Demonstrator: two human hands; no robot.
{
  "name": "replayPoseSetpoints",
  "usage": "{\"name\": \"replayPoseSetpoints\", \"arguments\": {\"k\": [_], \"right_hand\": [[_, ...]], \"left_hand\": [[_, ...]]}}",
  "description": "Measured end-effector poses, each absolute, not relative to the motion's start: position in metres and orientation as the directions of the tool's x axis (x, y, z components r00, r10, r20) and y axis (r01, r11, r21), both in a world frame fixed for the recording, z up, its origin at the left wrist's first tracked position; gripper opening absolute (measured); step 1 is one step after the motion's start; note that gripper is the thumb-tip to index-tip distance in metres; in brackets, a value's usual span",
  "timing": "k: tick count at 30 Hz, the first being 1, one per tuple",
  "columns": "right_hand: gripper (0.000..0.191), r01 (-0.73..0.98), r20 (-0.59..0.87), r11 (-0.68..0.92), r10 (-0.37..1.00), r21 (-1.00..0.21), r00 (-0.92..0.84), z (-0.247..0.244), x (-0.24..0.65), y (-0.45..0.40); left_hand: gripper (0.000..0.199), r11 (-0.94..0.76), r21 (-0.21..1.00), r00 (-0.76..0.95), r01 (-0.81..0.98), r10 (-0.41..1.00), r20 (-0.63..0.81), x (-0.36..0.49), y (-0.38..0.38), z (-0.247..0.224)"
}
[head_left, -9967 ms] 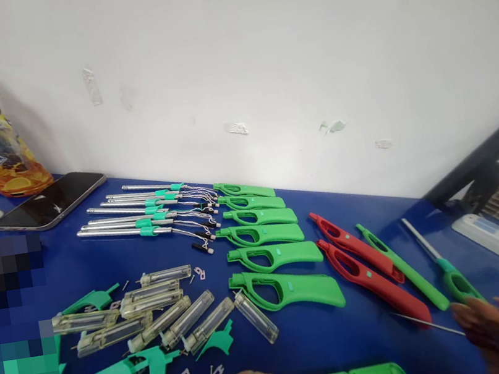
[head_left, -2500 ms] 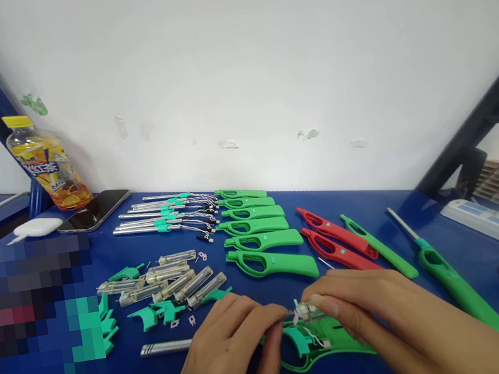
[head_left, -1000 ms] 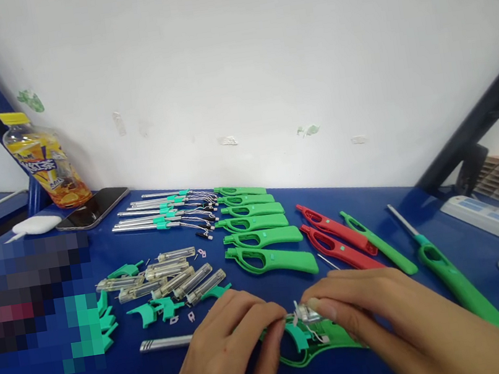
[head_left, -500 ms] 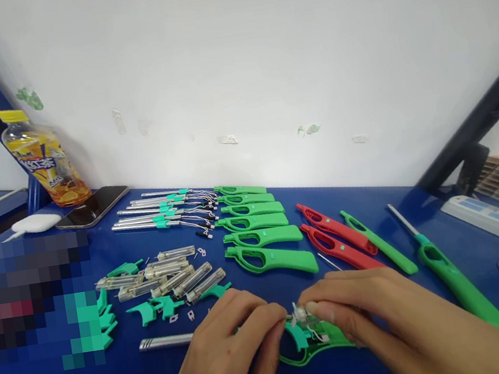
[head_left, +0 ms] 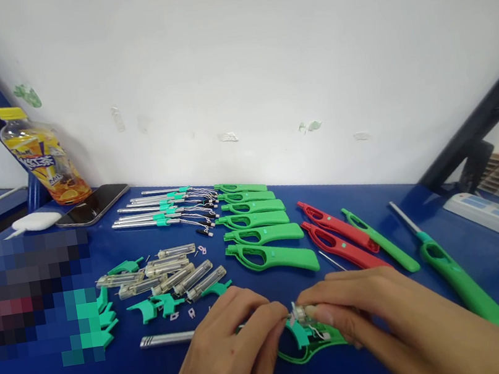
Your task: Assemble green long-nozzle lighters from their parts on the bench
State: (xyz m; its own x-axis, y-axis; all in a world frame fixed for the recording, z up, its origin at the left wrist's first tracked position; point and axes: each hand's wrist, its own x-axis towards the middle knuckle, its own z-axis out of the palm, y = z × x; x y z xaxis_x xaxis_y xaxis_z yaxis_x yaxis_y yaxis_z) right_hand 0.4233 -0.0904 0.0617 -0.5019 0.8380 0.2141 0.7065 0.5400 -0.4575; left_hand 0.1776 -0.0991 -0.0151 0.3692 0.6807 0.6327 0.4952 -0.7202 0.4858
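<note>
My right hand (head_left: 366, 313) pinches a clear lighter fuel tank (head_left: 300, 312) by its body, with the valve end pointing left. My left hand (head_left: 236, 351) has thumb and forefinger pressed together right at that valve; a tiny pale piece shows by the fingertips, but what they grip is mostly hidden. Below both hands lies an open green lighter handle shell (head_left: 296, 359), partly covered by them. Inside it sit a teal trigger (head_left: 299, 334) and a white wire connector (head_left: 325, 336). A silver lighter tube (head_left: 166, 339) sticks out left from behind my left hand.
Clear fuel tanks (head_left: 196, 278), teal triggers (head_left: 145, 311) and tiny pale clips lie left. Behind are wired metal tubes (head_left: 147, 223) and green shells (head_left: 288, 256). Red shells (head_left: 338, 249), an assembled lighter (head_left: 466, 289) and a power strip (head_left: 498, 218) are right. A bottle (head_left: 46, 161) and phone (head_left: 95, 205) stand back left.
Both hands stay almost in place at the tank's valve, with only slight finger movement. The whole view has shifted a little; nothing was plainly taken or let go.
</note>
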Motion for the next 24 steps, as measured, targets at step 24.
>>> {"name": "replayPoseSetpoints", "arguments": {"k": [24], "right_hand": [[0.024, 0.685, 0.196, 0.533, 0.838, -0.497, -0.51, 0.07, 0.417, -0.086]], "left_hand": [[0.025, -0.756, 0.469, 0.394, 0.457, 0.645, 0.655, 0.177, -0.094, -0.011]]}}
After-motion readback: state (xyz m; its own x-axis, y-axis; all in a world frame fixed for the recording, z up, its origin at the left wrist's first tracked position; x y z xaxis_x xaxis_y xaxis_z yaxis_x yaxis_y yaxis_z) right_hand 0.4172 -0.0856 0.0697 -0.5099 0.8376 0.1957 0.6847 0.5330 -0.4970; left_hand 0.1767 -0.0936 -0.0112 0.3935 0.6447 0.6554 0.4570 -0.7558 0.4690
